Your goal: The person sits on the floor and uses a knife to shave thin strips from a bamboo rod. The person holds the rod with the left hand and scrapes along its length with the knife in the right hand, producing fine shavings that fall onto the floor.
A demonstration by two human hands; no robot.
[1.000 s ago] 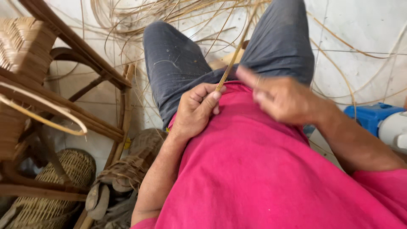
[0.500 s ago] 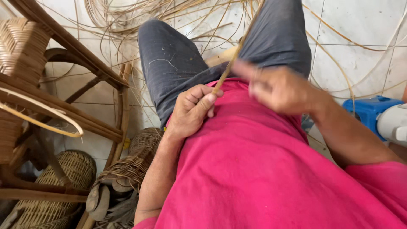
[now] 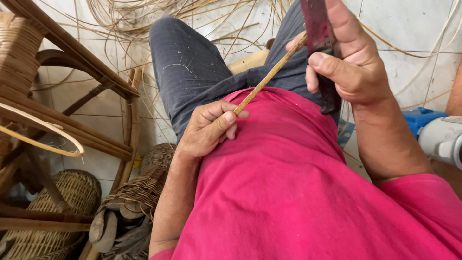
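Two hands: left hand (image 3: 209,127), right hand (image 3: 351,62); one cane strip (image 3: 269,74); one knife (image 3: 320,43); two baskets (image 3: 53,212)

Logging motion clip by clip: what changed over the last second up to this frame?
The right hand rose up and away along the cane strip, its dark knife now plainly visible. The left hand still pinches the strip's near end against the pink shirt. The wooden chair frame and baskets stayed put.

White tile floor (image 3: 414,29). Loose cane strips (image 3: 144,14) spread on it. Woven baskets (image 3: 53,212) and wooden chair frame (image 3: 72,72) stand there.
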